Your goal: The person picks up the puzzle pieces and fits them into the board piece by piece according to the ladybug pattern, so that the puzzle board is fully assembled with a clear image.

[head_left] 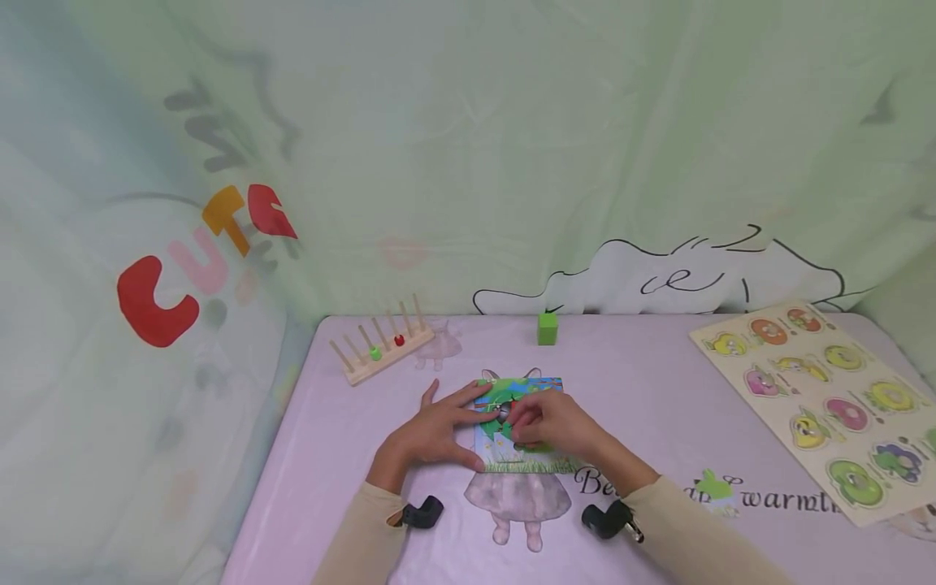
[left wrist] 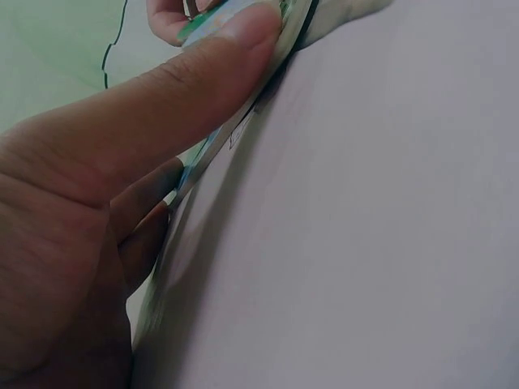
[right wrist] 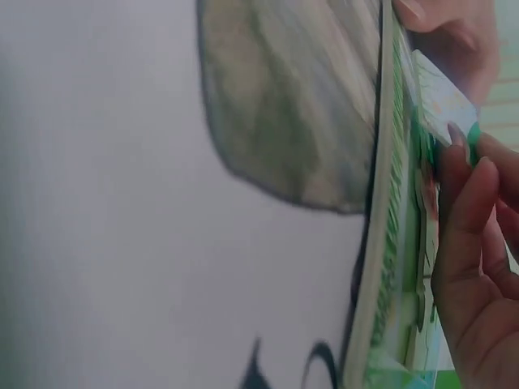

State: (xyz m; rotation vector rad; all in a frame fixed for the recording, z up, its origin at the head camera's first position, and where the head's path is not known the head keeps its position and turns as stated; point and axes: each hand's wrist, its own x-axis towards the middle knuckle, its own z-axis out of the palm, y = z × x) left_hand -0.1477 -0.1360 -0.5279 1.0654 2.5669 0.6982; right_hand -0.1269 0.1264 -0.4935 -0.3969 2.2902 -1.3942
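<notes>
A flat picture puzzle board [head_left: 504, 466] with painted grass and green leaves lies on the table in the head view. My left hand [head_left: 437, 435] rests on its left side, fingers spread, the thumb at the lower left edge. In the left wrist view that thumb [left wrist: 203, 73] lies along the board's edge. Over the middle of the board, my right hand [head_left: 556, 422] pinches a puzzle piece [right wrist: 442, 93], pale with a green corner. The right wrist view shows this piece tilted above the board, close to the left hand's fingers. Part of the board is hidden under both hands.
At the back left stands a wooden peg rack [head_left: 391, 357] with a green bead and a red bead. A green block [head_left: 547, 329] stands behind the puzzle. On the right lies a large fruit-picture board [head_left: 790, 398]. Curtains enclose the table's back and sides.
</notes>
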